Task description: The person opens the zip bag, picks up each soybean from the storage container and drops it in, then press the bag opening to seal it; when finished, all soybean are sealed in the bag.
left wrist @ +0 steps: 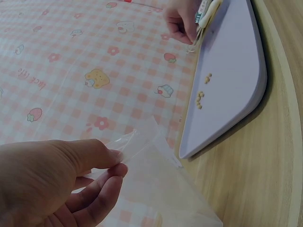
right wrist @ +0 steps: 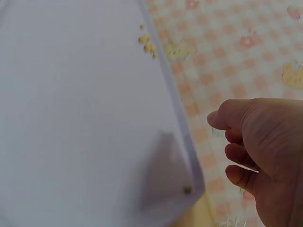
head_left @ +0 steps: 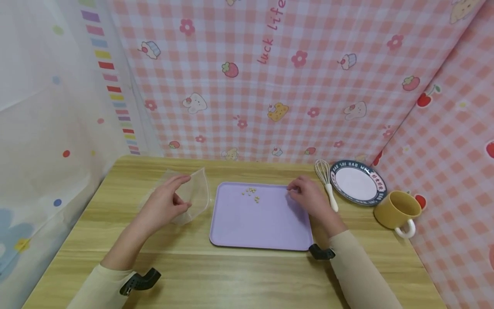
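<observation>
A clear plastic bag [head_left: 198, 195] is held at its edge by my left hand [head_left: 166, 201], its thumb and fingers pinching the film in the left wrist view. The bag [left wrist: 161, 184] hangs with its mouth partly spread, left of a lilac tray [head_left: 262, 227]. Several small yellowish beans [head_left: 251, 190] lie near the tray's back edge. Over the tray's back right corner is my right hand [head_left: 308, 197], fingers loosely curled, with nothing visible in it. A single bean [right wrist: 188, 189] lies in the tray corner near that hand [right wrist: 265, 146].
Right of the tray lie a whisk [head_left: 328, 184] and a plate with a dark patterned rim [head_left: 339, 195]. A yellow mug [head_left: 393, 210] with a white handle stands at the table's right edge. Checked cloth [head_left: 251, 94] hangs behind the wooden table [head_left: 231, 279].
</observation>
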A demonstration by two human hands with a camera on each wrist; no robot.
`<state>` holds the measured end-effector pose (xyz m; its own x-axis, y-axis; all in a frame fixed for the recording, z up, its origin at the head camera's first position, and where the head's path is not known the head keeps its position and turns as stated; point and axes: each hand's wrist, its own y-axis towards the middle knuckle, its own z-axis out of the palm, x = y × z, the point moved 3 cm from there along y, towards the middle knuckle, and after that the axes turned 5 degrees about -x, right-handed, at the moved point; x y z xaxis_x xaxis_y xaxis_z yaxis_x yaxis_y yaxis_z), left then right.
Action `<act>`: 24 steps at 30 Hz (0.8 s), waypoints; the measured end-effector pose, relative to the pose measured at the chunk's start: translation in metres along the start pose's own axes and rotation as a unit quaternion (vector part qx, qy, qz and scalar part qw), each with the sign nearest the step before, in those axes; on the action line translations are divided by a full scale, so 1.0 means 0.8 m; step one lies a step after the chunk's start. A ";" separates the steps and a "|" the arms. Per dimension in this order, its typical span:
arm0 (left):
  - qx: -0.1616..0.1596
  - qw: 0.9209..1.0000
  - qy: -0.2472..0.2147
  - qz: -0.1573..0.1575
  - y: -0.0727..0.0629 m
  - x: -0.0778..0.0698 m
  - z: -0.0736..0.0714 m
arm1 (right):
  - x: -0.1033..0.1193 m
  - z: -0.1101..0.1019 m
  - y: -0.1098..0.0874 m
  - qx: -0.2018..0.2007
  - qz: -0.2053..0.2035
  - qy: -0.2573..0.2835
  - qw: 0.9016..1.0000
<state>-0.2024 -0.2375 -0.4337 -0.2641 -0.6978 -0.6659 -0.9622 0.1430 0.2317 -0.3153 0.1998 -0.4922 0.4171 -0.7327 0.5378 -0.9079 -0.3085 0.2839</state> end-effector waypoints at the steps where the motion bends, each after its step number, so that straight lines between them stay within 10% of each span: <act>1: 0.000 1.000 0.001 0.001 0.000 0.000 0.000 | 0.005 0.000 0.000 -0.003 -0.008 0.007 1.000; 24: -0.011 1.000 0.001 0.016 -0.002 0.001 0.003 | 0.115 0.021 0.006 -0.016 -0.109 0.095 0.989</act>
<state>-0.2016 -0.2368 -0.4362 -0.2954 -0.6943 -0.6563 -0.9513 0.1505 0.2690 -0.2816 0.1208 -0.4547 0.6063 -0.5228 0.5992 -0.7947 -0.4259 0.4324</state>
